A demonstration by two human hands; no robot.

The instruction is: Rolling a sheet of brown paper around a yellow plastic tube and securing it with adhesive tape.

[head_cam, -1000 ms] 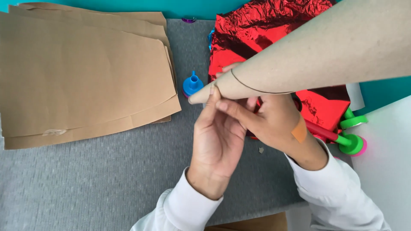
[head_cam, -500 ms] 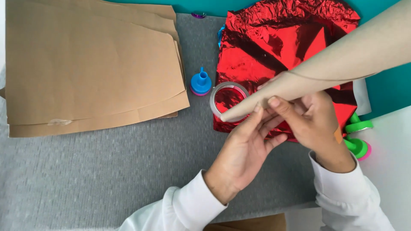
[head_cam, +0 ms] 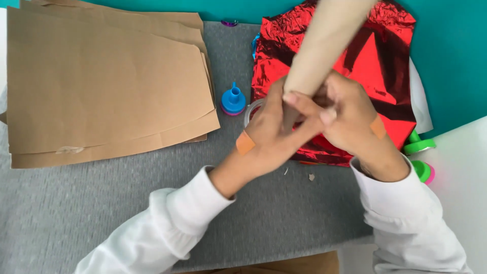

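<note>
Upper left: stacked brown cardboard sheets [head_cam: 106, 81] on grey mat [head_cam: 101, 213]. Centre: small blue cap [head_cam: 233, 100]; left hand [head_cam: 271, 134] and right hand [head_cam: 350, 119] clasping brown paper cone [head_cam: 322, 45] (tip hidden) over red foil [head_cam: 385, 66].

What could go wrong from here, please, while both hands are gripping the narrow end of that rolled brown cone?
The left hand and right hand squeeze the tip of the brown paper cone; pressing hard might crease or flatten it, and easing off could let the roll spring open. The cone's wide end reaches out of view over the crinkled red foil sheet, so swinging it might drag or tear the foil.
</note>
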